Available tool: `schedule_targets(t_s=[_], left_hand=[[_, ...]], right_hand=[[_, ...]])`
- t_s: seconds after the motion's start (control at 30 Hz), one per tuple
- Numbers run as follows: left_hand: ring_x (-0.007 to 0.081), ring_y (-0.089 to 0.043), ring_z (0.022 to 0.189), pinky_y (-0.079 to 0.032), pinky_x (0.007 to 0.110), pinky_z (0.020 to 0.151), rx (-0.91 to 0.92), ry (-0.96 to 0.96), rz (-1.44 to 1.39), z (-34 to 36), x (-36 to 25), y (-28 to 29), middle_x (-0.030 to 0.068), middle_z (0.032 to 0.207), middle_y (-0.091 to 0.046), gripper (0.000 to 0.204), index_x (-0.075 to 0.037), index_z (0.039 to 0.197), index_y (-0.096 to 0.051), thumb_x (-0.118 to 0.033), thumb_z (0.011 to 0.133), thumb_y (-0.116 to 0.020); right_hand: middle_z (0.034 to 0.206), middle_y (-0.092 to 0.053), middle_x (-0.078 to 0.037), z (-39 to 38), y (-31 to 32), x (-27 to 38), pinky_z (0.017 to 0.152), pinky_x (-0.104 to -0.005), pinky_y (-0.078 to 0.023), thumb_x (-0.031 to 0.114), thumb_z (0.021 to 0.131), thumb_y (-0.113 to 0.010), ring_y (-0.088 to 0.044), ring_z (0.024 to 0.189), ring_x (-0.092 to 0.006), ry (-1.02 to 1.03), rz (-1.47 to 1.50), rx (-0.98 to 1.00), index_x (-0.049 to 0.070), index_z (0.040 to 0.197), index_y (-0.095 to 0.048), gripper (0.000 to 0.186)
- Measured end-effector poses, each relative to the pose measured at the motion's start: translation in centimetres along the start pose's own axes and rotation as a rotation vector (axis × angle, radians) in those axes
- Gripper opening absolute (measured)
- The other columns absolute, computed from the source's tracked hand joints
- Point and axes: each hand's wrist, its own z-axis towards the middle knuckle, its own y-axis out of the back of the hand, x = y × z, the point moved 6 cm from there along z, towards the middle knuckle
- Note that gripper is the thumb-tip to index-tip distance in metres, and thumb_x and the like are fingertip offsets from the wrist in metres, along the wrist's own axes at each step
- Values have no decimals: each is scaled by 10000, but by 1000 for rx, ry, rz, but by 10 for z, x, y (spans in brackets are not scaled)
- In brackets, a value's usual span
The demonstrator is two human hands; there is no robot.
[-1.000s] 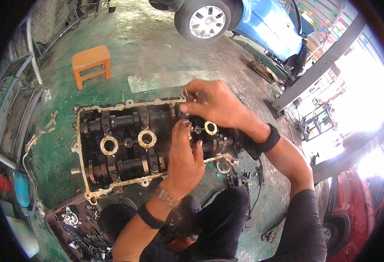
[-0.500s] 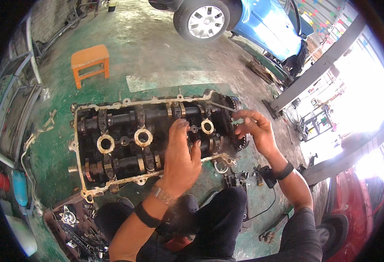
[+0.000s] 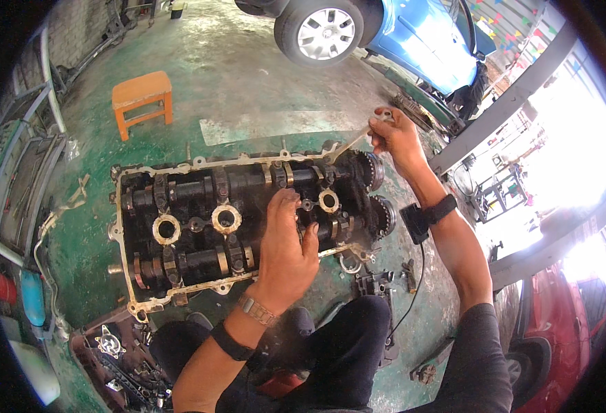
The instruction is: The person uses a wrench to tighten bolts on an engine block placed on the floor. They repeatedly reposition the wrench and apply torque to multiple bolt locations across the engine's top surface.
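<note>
A long engine cylinder head (image 3: 206, 162) lies before me, its pale rim around dark camshafts and bearing caps. Two toothed sprockets (image 3: 385, 217) sit at its right end. My right hand (image 3: 394, 138) is closed on a slim metal wrench (image 3: 356, 145), whose ring end shows by my fingers. The wrench's far end reaches down to the upper right corner of the head. My left hand (image 3: 288, 248) rests over the middle of the head, thumb apart from the bent fingers; no held object shows there. Its fingertips are partly hidden.
An orange stool (image 3: 142, 96) stands beyond the head. At lower left a tray (image 3: 86, 354) holds loose metal parts. Dark parts (image 3: 378, 283) lie on the floor near my knee. A grey post (image 3: 502, 103), a blue car (image 3: 420, 41) and a red car (image 3: 550, 344) stand around.
My right hand has swung up and away from me with the wrench, uncovering the sprockets. The wrench's far end stays at the head's corner. My left hand has hardly moved.
</note>
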Motion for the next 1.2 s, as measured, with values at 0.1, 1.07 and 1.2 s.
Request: schedule_targets(t_s=[0.1,1.07,1.2], left_hand=[[319,-608,1158,-549,394,916,-16,-24,53,-1,1,0,229,1424,-469,581,22,1391,-429,77,859,-656],[317,-611,1153,-538,402,932,-14,-44,42,-2,3,0,219,1410,-479,543,20,1392,-432,67,888,-627],[317,-612,1154,-534,401,947,-7,-39,65,-1,3,1,222,1407,-482,503,36,1385,-438,61,910,-602]], right_hand=[[792,-601,-27,21,0,30,499,-251,-451,125,951,-689,-550,598,-90,-128,183,-40,-8,1304,-519,414],[992,-722,-134,-96,34,138,796,-315,-578,3,966,-620,-720,893,-192,-150,-118,107,-41,1157,-636,196],[975,-721,-135,-121,45,115,816,-339,-577,122,1033,-569,-713,876,-200,-505,557,-86,-76,1193,-616,259]])
